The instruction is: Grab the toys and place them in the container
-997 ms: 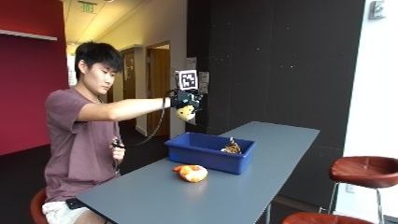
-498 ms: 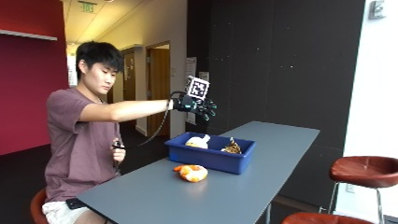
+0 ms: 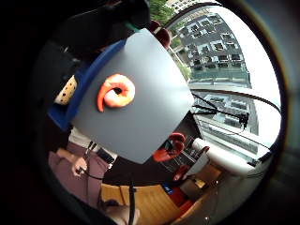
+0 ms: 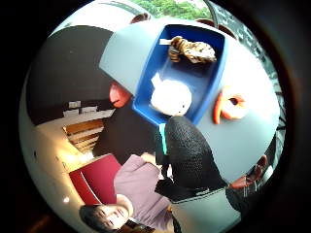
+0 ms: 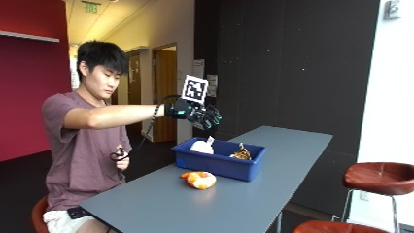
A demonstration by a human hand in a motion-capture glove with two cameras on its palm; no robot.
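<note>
Three toys are seen. Two lie in the one blue container (image 5: pixel 223 165) on the grey table (image 5: pixel 271 194): a white toy (image 5: pixel 201 146) and a striped toy (image 5: pixel 242 154). An orange toy (image 5: pixel 199 179) lies on the table just beside the container. The gloved right hand (image 5: pixel 197 114) is held in the air above the container, fingers spread apart and relaxed, nothing gripped.

No word, brand or number can be read. A green sign (image 5: pixel 91 7) hangs from the ceiling at far left, its lettering too small to make out, and papers (image 5: pixel 198 68) on the far wall are equally illegible.
</note>
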